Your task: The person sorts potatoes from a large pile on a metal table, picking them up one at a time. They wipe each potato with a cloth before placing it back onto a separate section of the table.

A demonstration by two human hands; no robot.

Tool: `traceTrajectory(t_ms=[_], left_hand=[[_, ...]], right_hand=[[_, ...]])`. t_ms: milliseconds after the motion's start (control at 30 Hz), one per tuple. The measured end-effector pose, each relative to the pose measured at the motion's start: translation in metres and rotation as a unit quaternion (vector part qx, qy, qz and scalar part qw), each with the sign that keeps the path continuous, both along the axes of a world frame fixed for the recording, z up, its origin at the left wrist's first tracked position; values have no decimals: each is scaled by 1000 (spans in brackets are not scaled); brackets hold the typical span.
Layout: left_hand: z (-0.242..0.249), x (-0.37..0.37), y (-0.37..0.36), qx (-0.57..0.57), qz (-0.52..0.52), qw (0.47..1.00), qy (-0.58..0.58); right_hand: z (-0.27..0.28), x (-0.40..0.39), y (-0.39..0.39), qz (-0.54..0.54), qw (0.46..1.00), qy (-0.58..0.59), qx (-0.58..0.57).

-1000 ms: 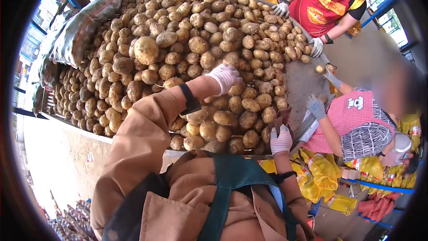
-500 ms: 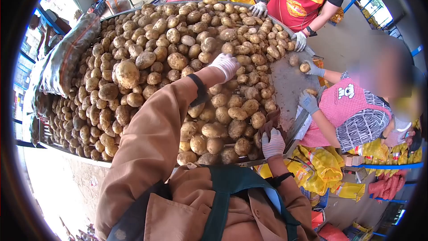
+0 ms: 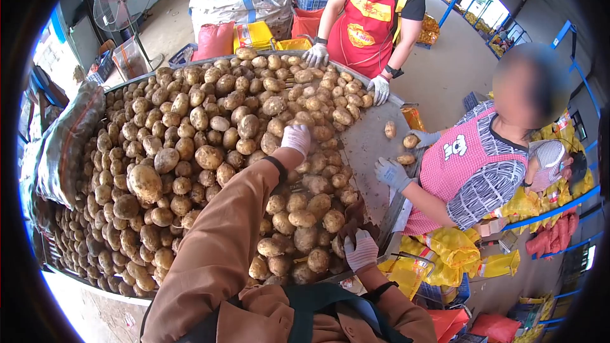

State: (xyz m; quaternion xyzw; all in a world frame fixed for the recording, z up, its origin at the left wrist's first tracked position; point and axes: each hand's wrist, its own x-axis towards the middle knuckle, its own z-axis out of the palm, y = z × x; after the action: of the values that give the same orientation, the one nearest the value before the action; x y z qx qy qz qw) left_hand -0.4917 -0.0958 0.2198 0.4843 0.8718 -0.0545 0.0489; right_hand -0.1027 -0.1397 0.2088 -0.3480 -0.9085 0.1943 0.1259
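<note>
Low right of centre, your right hand (image 3: 362, 251) touches dark cloth (image 3: 351, 216); your left hand (image 3: 296, 139), arm (image 3: 219, 222) outstretched, reaches potatoes (image 3: 209, 157) mid-frame; both grips are unclear. Up top, a white sack (image 3: 219, 14), cropped half a second ago, shows its rim.

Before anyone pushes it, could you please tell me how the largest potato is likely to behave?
The largest potato would probably roll, being rounded and sitting atop the pile. It is likely fairly heavy, being the bulkiest there. Its dull, speckled skin suggests it may not be slippery.
</note>
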Motion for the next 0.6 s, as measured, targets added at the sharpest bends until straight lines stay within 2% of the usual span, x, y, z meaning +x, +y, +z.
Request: traceTrajectory(t_ms=[67,133,267,333,400,433,467,500,533,600], left_hand=[[-11,3,5,3,8,997,71],[-7,9,-8,31,-52,995,74],[18,19,-22,13,-103,994,34],[30,20,-25,54,-45,996,-62],[64,29,-41,107,-1,978,-178],[61,21,-49,178,16,917,-356],[60,26,-58,219,80,863,-447],[48,29,-67,291,113,717,-623],[37,32,-78,345,140,528,-763],[72,55,-108,352,31,433,-829]], right_hand=[[7,-3,-2,4,1000,5,4],[5,-1,-1,14,1000,25,6],[5,0,-2,18,1000,13,8],[6,1,-2,11,1000,6,4],[2,0,-1,2,1000,1,7],[4,1,-1,4,1000,-4,-2],[5,-1,0,3,1000,-11,-2],[7,-2,-1,1,1000,-21,-5],[9,0,-3,-4,999,-34,-10],[16,-3,-3,-9,1000,-9,-23]])
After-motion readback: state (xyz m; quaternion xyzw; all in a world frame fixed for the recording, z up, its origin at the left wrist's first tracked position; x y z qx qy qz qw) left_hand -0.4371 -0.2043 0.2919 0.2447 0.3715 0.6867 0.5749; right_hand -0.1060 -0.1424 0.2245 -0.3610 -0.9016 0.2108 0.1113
